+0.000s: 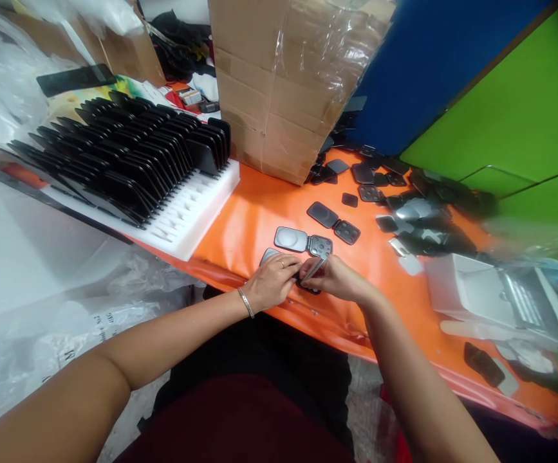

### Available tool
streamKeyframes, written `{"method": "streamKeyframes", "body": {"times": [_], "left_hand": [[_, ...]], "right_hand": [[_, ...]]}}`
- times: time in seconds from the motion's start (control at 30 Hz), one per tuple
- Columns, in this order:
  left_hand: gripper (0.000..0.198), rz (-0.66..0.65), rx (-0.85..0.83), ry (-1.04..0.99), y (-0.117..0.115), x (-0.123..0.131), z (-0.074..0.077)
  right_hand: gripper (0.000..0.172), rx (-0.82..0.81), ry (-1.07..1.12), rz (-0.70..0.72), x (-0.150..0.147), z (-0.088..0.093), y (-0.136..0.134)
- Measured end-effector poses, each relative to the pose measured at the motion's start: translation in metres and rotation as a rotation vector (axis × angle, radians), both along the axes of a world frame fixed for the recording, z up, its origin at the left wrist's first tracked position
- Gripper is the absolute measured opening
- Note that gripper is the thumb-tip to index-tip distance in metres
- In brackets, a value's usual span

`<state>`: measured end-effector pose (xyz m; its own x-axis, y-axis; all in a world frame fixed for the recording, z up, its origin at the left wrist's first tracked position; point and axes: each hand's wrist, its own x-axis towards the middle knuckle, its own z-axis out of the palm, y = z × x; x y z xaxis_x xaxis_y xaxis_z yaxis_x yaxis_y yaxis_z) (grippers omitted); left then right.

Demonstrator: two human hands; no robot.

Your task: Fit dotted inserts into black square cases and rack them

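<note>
At the table's front edge, my left hand (pixel 273 281) lies over a dark two-panel folding charger pad (pixel 268 254), its fingers pressing on it and covering most of it. My right hand (pixel 334 278) pinches a slim silver tool, apparently tweezers (pixel 315 267), angled down at the pad's lower panel (pixel 311 289). What the tip touches is hidden by the fingers. Just beyond lies a second unfolded pad (pixel 292 239), with a round mark on one panel and several round recesses on the other. Farther back rests a third unfolded pad (pixel 324 214).
On the left, a white foam rack (pixel 189 241) holds rows of upright black panels (pixel 129 154). A tall cardboard box (pixel 264 83) stands at the back. Loose dark parts (pixel 428 218) are heaped on the right of the orange table (pixel 240 212), near an open white box (pixel 466 292).
</note>
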<state>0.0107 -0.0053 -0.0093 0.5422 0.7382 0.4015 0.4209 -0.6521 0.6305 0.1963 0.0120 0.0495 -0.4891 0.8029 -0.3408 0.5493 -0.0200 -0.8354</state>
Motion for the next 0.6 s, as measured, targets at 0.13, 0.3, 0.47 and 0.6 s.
{"method": "streamKeyframes", "body": {"times": [0.13,0.3,0.47,0.6], "left_hand": [[0.031,-0.006,0.002,0.01,0.0,0.0,-0.001],[0.033,-0.001,0.013,0.021,0.0,-0.001,-0.004],[0.031,-0.024,0.036,0.035,0.001,-0.004,-0.005],[0.033,-0.033,0.057,0.055,0.001,-0.005,-0.006]], "right_hand": [[0.011,-0.087,0.075,0.109,0.001,0.004,0.007],[0.022,-0.199,0.146,0.265,0.0,0.007,-0.001],[0.022,-0.182,0.214,0.054,0.018,0.005,-0.031],[0.022,-0.108,0.334,-0.251,0.036,-0.001,-0.052]]}}
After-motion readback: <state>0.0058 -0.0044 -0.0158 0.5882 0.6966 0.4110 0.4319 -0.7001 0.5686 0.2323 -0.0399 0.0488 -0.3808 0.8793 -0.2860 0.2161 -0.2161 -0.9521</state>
